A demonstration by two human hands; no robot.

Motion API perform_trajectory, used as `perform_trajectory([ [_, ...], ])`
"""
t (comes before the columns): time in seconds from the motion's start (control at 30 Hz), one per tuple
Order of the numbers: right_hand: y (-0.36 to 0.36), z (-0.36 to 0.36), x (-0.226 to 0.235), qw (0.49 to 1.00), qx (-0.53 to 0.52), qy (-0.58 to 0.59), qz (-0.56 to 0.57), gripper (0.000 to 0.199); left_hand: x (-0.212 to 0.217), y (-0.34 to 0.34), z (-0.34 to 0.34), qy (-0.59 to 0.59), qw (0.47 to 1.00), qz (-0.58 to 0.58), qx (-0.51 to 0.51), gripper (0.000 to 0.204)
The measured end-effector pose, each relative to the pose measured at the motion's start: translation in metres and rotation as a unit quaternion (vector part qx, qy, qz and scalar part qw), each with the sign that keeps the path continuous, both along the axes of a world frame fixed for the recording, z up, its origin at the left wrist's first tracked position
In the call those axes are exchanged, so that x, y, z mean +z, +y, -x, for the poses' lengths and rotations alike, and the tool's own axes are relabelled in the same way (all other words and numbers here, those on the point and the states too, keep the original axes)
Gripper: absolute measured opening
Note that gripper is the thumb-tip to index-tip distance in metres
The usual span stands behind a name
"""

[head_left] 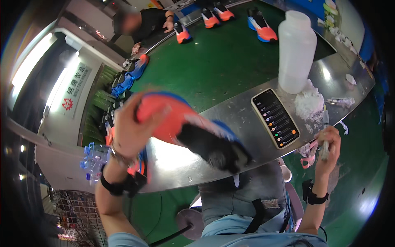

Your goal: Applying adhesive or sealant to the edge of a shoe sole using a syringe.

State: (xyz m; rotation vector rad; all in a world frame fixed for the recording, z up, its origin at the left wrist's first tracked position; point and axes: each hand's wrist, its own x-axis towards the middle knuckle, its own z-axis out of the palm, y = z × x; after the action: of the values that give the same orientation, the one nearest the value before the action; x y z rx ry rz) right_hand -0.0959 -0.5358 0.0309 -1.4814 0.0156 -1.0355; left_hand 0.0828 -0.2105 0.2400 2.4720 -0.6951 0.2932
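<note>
My left hand (133, 129) grips the toe end of an orange-red sneaker (162, 115), blurred by motion. The sneaker has a black collar and blue edging, and its heel points toward my lap. It is above the steel ledge (218, 109). Over at the right, my right hand (330, 142) is closed around a slim tool (326, 117) with a thin tip; its exact kind is unclear. Past the tip, on the ledge, sits a heap of white fluffy scraps (309, 103).
A phone (275, 119) lies lit on the ledge beside a large white plastic bottle (294, 53). Several sneakers stand on the green belt (205, 61), one at far right (263, 31). Blue shoes (129, 76) line its left side. A person (152, 24) is across the belt. Transparent bottles (96, 160) stand at left.
</note>
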Motion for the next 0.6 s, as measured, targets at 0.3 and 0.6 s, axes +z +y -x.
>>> perform_trajectory([
  [0.3,0.048,-0.005,0.045,0.997,0.045,0.058,-0.027,0.032,-0.049,0.063,0.040,-0.045,0.975,0.172,-0.131,0.049],
  [0.6,0.132,-0.028,0.154,0.835,0.508,-0.131,-0.166,0.032,-0.057,0.020,0.019,-0.151,0.888,0.277,-0.335,0.063],
])
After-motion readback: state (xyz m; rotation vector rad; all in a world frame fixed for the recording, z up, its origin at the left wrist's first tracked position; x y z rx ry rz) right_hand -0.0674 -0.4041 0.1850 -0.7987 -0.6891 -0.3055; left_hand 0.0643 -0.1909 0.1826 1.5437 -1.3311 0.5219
